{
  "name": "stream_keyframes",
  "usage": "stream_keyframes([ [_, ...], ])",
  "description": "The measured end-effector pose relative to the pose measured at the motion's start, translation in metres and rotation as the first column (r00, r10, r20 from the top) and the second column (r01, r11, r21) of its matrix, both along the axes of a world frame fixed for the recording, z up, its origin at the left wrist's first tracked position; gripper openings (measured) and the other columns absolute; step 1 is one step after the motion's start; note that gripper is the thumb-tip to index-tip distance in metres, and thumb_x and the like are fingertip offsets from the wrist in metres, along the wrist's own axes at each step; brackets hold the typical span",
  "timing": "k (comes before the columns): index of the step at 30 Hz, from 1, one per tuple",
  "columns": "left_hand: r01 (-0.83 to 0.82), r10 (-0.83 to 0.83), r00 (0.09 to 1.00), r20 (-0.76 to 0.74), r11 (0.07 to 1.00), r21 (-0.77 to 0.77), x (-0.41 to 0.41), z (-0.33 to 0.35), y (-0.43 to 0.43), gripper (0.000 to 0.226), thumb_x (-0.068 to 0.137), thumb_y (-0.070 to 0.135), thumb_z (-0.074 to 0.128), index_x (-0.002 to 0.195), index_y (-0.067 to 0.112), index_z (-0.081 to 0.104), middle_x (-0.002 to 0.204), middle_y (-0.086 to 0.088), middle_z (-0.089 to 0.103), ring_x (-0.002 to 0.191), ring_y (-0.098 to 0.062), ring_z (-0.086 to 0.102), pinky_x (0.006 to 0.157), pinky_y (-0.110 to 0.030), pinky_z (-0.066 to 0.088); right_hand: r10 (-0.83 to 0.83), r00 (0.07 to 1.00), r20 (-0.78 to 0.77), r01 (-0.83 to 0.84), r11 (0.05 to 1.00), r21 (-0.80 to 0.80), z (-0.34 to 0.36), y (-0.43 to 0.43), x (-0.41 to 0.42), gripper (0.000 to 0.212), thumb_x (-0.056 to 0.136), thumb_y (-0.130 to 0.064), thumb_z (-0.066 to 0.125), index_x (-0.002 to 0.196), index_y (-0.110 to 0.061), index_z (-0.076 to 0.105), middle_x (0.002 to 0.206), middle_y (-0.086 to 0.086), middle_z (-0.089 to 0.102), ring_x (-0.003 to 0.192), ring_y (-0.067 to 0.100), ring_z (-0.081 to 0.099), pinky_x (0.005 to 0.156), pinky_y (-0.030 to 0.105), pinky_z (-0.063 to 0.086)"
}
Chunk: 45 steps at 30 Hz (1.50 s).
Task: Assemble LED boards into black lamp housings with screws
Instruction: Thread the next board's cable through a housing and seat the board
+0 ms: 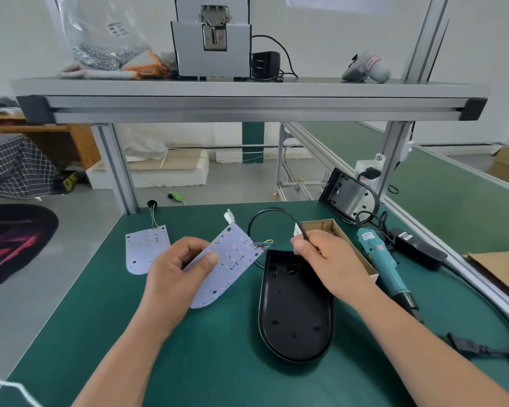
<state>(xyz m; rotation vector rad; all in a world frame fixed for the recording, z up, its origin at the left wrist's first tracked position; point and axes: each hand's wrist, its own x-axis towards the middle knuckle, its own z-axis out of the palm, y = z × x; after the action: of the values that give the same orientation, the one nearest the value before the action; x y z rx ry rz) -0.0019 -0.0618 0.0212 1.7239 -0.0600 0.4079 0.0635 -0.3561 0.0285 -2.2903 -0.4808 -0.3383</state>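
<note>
- Two LED boards show: one LED board (228,264) is held tilted above the counter (218,362) in the left grip (174,277), thumb on its face.
- The second LED board (147,248) lies flat near the far left corner.
- The right grip (326,262) pinches a black cable (276,210) over the black lamp housing (295,314), which lies open side up mid-counter.
- A teal electric screwdriver (385,268) lies beside a cardboard box (356,251), toward the right edge.

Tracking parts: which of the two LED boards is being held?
The tilted LED board in the left hand; the spare board lies flat on the mat.
</note>
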Motion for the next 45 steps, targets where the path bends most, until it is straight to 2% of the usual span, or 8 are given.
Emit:
stream_keyframes([
  [5,0.201,-0.260,0.963,-0.063,0.857,-0.475,-0.008,0.013,0.003,0.033,0.087,0.031,0.078,0.116,0.016,0.078,0.117,-0.015,0.078,0.095,-0.027,0.077,0.074,-0.036,0.063,-0.179,0.983,-0.030,0.181,0.958,0.221,-0.008,0.008,0.002,0.019,0.104,-0.032,0.061,0.087,-0.028,0.066,0.088,-0.009,0.066,0.084,0.006,0.060,0.074,0.017,0.046],
  [8,0.256,-0.419,0.895,-0.153,0.763,-0.593,-0.012,0.013,-0.011,0.035,0.090,0.028,0.072,0.117,0.005,0.074,0.121,-0.023,0.074,0.094,-0.031,0.075,0.075,-0.038,0.063,-0.132,0.989,-0.072,0.149,0.911,0.385,-0.012,0.021,0.000,0.015,0.102,-0.029,0.062,0.088,-0.029,0.066,0.085,-0.006,0.070,0.077,0.013,0.063,0.076,0.029,0.049],
  [13,0.277,-0.478,0.856,-0.195,0.745,-0.607,-0.020,0.005,-0.045,0.032,0.091,0.032,0.070,0.108,0.004,0.073,0.105,-0.016,0.075,0.083,-0.026,0.070,0.069,-0.032,0.058,-0.059,0.990,-0.125,0.123,0.790,0.601,-0.016,0.039,-0.006,0.015,0.100,-0.025,0.066,0.086,-0.019,0.066,0.079,0.001,0.070,0.075,0.020,0.060,0.073,0.046,0.051],
  [24,0.276,-0.393,0.880,-0.268,0.881,-0.383,-0.018,-0.004,-0.045,0.031,0.093,0.047,0.065,0.104,0.018,0.072,0.100,-0.006,0.074,0.080,-0.021,0.065,0.070,-0.031,0.053,0.175,0.952,-0.252,0.092,0.620,0.779,-0.003,0.035,-0.010,0.015,0.092,0.002,0.068,0.091,-0.008,0.079,0.089,0.005,0.076,0.082,0.018,0.067,0.074,0.026,0.055],
  [29,0.289,-0.442,0.873,-0.206,0.809,-0.512,-0.017,-0.004,-0.039,0.033,0.096,0.038,0.070,0.112,0.009,0.071,0.097,-0.008,0.074,0.073,-0.018,0.068,0.059,-0.026,0.055,0.420,0.855,-0.303,0.031,0.543,0.839,-0.001,0.033,-0.011,0.043,0.077,-0.032,0.076,0.104,0.002,0.078,0.109,0.012,0.078,0.101,0.028,0.072,0.083,0.034,0.056],
  [33,0.291,-0.458,0.871,-0.181,0.775,-0.562,-0.018,0.000,-0.039,0.032,0.100,0.036,0.068,0.112,0.007,0.069,0.089,-0.006,0.067,0.071,-0.019,0.061,0.064,-0.028,0.050,0.651,0.708,-0.273,0.026,0.362,0.932,-0.004,0.036,-0.017,0.082,0.099,-0.075,0.035,0.138,-0.012,0.069,0.142,0.020,0.065,0.136,0.035,0.060,0.113,0.047,0.046],
  [41,0.177,-0.338,0.928,-0.156,0.769,-0.614,-0.018,0.001,-0.044,0.039,0.091,0.045,0.070,0.105,0.011,0.058,0.100,-0.013,0.042,0.089,-0.031,0.035,0.076,-0.043,0.033,0.662,0.687,-0.300,-0.013,0.423,0.906,-0.003,0.040,-0.014,0.072,0.102,-0.066,0.031,0.130,-0.017,0.076,0.139,0.010,0.069,0.128,0.021,0.066,0.102,0.036,0.053],
  [45,0.171,-0.329,0.935,-0.133,0.746,-0.644,-0.015,-0.003,-0.043,0.028,0.104,0.042,0.060,0.100,0.014,0.061,0.092,-0.013,0.056,0.081,-0.025,0.057,0.076,-0.039,0.049,0.616,0.725,-0.307,-0.090,0.527,0.845,-0.005,0.044,-0.014,0.059,0.106,-0.044,0.044,0.132,0.007,0.060,0.127,0.020,0.063,0.113,0.031,0.052,0.093,0.043,0.045],
])
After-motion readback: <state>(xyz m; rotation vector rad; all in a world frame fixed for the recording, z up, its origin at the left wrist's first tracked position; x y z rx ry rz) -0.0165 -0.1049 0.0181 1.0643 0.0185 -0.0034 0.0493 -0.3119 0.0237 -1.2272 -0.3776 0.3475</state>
